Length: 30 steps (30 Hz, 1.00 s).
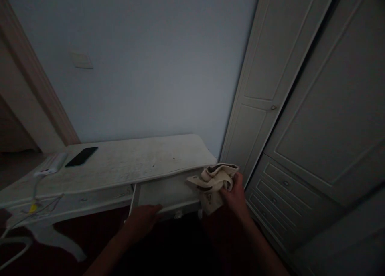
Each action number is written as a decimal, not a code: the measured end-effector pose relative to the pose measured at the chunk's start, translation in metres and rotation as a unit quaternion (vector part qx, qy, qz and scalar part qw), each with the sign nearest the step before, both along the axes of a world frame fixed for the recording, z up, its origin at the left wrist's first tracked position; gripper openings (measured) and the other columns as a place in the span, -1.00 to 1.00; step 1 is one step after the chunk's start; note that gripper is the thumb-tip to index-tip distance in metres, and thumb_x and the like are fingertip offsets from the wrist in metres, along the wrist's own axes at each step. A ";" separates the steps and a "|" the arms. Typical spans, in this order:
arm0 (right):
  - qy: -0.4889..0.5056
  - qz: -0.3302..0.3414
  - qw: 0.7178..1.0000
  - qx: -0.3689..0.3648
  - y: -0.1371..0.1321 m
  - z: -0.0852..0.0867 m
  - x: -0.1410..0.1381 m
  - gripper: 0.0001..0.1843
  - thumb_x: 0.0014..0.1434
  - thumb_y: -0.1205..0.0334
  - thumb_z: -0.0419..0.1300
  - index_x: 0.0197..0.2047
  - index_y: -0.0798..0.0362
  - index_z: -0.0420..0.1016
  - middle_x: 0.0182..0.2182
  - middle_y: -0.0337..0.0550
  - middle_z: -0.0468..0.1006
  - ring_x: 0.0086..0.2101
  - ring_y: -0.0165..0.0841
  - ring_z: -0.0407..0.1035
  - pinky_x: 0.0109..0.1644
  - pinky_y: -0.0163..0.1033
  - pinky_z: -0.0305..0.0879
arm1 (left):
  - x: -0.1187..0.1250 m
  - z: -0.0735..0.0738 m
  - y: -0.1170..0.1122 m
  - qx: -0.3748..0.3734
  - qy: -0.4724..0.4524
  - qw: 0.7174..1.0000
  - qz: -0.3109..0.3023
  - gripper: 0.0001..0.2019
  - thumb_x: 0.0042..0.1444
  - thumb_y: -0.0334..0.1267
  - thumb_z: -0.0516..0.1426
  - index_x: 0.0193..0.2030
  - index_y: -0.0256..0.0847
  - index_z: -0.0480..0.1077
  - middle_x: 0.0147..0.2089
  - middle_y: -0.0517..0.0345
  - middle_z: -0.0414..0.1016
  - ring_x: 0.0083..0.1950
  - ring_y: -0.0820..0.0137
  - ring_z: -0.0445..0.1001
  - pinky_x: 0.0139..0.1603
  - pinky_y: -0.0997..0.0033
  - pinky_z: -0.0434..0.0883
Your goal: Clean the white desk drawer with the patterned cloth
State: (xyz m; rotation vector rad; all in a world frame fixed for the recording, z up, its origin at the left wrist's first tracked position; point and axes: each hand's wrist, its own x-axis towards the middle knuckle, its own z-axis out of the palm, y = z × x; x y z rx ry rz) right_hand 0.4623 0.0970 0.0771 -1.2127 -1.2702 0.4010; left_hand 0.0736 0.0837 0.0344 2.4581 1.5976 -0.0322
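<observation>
A white drawer (168,190) is pulled out of the dressing table (126,156), and its inside looks bare in the dim light. My left hand (141,220) grips the front left corner of this drawer, the thumb over the top edge and the other fingers mostly hidden. Bunched in my right hand (235,192) is a beige cloth (212,184) with a darker edge. It hangs over the drawer's right end, covering that corner. A small round knob (178,214) shows on the drawer front.
A dark phone (82,156) and a white power strip (51,164) with a cable lie on the left of the tabletop. Another drawer (99,196), closed, is left of the pulled-out one. A white wardrobe (255,119) with drawers stands close on the right.
</observation>
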 end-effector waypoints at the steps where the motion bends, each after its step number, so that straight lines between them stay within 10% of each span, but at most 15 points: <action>1: -0.044 0.014 0.999 -0.008 0.001 0.006 -0.004 -0.20 -0.08 0.18 0.43 0.24 -0.02 0.31 0.04 -0.05 0.58 -0.03 -0.13 0.50 0.06 -0.07 0.41 | -0.001 -0.004 -0.001 0.003 -0.001 1.000 0.006 -0.56 0.40 -0.11 -0.07 0.27 0.00 0.45 0.11 -0.08 0.65 0.12 0.06 0.62 0.14 0.09 0.46; 14: -0.173 -0.016 0.984 0.037 0.067 0.048 -0.113 -0.32 -0.06 0.16 0.32 0.16 -0.03 0.31 -0.02 -0.08 0.53 0.01 -0.07 0.42 0.18 0.04 0.24 | 0.040 0.008 -0.007 0.079 0.011 0.997 0.010 -0.67 0.43 -0.12 -0.05 0.12 -0.06 0.47 0.09 -0.08 0.60 0.13 0.05 0.53 0.13 0.06 0.42; 25: -0.226 -0.086 0.967 0.082 0.135 0.129 -0.079 -0.34 0.02 0.05 0.33 0.17 0.02 0.27 -0.05 -0.02 0.54 -0.07 -0.09 0.42 -0.01 -0.09 0.33 | 0.041 0.013 0.031 0.140 0.008 0.988 0.059 -0.68 0.44 -0.14 -0.02 0.14 -0.10 0.48 0.10 -0.08 0.59 0.15 0.02 0.51 0.16 0.03 0.36; 30: -0.276 -0.111 0.954 -0.044 0.166 0.142 -0.067 -0.28 0.06 0.02 0.35 0.21 0.01 0.20 -0.04 0.05 0.57 -0.09 -0.06 0.48 -0.07 -0.10 0.34 | 0.041 0.015 0.047 0.228 -0.020 0.969 0.089 -0.60 0.39 -0.09 0.09 0.30 -0.08 0.41 0.37 -0.14 0.41 0.35 -0.05 0.34 0.34 -0.03 0.24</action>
